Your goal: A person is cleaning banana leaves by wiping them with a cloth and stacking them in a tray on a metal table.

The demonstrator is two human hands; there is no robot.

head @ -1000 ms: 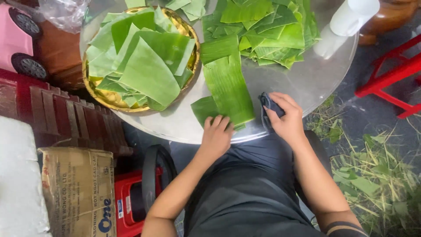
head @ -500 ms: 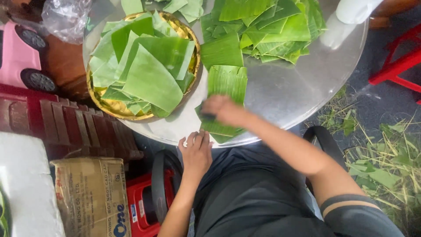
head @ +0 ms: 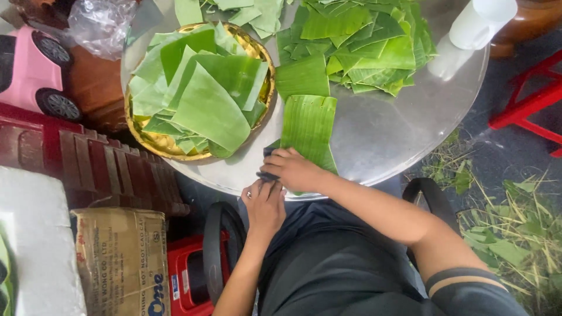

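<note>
While the left hand rests at the near rim of the bench, its fingers are bent together and touch the dark cloth; I cannot tell if they really grip it. Just above it, the right hand is closed on the same cloth and presses it on the near end of the leaf.

Left of the bench stand a pink toy car, a red slatted crate, a white foam block and a carton. On the round metal bench, a gold tray holds cut green pieces. Further right lies a heap of leaves, then a white bottle. On the floor at the right are a red stool and green scraps.

The leaf lies flat near the bench's front edge, between tray and heap. Its long axis runs away from the person, with the far end slightly to the right.
</note>
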